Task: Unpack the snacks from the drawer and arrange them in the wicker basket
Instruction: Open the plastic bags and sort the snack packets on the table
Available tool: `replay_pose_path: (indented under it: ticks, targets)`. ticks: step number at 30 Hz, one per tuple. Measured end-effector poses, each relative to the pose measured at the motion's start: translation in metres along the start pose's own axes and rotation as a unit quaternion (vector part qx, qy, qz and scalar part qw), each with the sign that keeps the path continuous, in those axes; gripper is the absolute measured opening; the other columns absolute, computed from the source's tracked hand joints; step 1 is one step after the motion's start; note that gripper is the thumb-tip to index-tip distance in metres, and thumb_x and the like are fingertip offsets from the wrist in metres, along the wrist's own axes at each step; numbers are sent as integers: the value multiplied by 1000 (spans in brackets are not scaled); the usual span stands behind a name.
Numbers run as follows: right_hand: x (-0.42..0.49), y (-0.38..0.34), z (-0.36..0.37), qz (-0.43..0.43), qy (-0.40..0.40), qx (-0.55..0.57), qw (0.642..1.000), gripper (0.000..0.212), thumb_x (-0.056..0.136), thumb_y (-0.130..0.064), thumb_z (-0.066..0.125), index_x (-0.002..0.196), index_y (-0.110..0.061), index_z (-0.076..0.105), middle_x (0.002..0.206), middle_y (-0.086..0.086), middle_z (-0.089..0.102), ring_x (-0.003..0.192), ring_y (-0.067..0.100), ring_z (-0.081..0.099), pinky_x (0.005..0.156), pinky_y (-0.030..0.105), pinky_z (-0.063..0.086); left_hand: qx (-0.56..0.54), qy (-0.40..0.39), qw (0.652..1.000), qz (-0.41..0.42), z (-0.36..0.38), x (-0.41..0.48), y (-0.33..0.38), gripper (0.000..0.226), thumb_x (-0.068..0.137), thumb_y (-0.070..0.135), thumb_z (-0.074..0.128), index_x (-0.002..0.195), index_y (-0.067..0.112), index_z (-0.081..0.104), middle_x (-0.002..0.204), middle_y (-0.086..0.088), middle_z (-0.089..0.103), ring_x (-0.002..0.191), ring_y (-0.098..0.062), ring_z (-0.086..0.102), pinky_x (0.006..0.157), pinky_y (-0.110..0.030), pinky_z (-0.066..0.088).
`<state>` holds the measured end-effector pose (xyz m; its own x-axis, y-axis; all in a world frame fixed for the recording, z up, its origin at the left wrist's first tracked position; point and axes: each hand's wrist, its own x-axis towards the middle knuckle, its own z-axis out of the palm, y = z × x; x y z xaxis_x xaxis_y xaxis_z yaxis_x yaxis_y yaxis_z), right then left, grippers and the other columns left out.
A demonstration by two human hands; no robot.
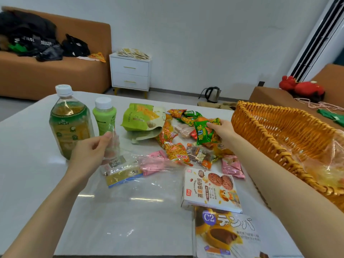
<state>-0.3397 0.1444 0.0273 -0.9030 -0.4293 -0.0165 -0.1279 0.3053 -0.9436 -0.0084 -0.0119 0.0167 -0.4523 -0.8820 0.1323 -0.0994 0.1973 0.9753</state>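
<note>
My left hand pinches the top edge of a clear plastic bag that lies across the white table. My right hand grips small green snack packets above a heap of orange, green and pink packets. The wicker basket stands at the right, right next to my right forearm, with clear wrap inside it. A white cookie box and a large snack bag lie near the front edge. A green pouch lies behind the heap.
A tall tea bottle and a small green bottle stand at the left of the table. Beyond are a white two-drawer nightstand, an orange sofa with black bags, and a kettle on the floor.
</note>
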Motion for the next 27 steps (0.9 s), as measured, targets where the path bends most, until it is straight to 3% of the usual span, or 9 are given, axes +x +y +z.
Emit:
replay_pose_path:
  ticks: [4,9,11,13,15,18,20,23,27]
  targets:
    - [20,19,13,-14,-15,-142,990,34,97,-23,57,125,-4,53,123,13,61,108,26,58,83,31,47,-13,-6,1000,5,12,6,-3,24,96,37,52,93,22,71,85,5,70,78,-11,65,69,-29,54]
    - [37,32,26,30,-114,-350,929,90,86,-64,54,149,-6,24,153,15,31,139,35,30,110,42,29,-3,-8,1000,-10,16,15,-10,32,95,40,51,106,18,71,96,1,72,87,-16,68,76,-33,56]
    - [40,37,31,22,-141,-401,905,98,81,-72,52,149,-8,23,155,14,27,141,36,26,115,48,25,5,-9,1000,-12,17,15,-13,33,95,41,50,107,19,71,98,1,72,88,-16,68,79,-36,56]
    - [41,40,33,7,-151,-381,912,94,80,-71,55,147,-10,29,153,12,31,138,33,32,112,48,31,10,-8,1000,-13,17,15,-13,33,95,41,50,108,19,71,100,0,72,88,-15,68,80,-37,56]
    - [39,39,34,-23,-153,-347,925,78,80,-64,61,136,-13,42,142,9,42,128,28,42,102,40,39,8,-8,1000,-13,15,17,-11,32,95,40,50,108,19,70,100,1,72,88,-15,67,77,-34,56]
    - [38,39,33,-71,-168,-301,936,42,82,-50,68,97,-16,49,106,3,50,100,22,48,78,31,37,-3,-7,1000,-17,13,16,-9,29,96,38,50,106,20,70,98,1,71,87,-15,66,71,-29,54]
    - [34,36,34,-103,-167,-287,938,39,84,-43,70,80,-17,41,85,1,42,83,19,42,67,30,32,-12,0,1000,-17,11,14,-7,29,96,36,50,105,17,70,93,2,70,84,-15,65,67,-27,53]
    - [24,24,37,-160,-148,-295,930,39,86,-36,70,71,-18,38,76,-1,43,73,17,41,64,30,34,-22,15,999,-18,7,14,-4,29,96,35,51,103,15,70,85,4,67,78,-14,62,66,-26,51]
    - [-2,2,34,-225,-78,-251,938,39,88,-41,65,69,-22,37,74,6,57,73,26,59,60,39,44,-28,12,999,-14,1,10,-3,28,97,34,49,93,15,69,68,8,61,67,-9,57,57,-19,49]
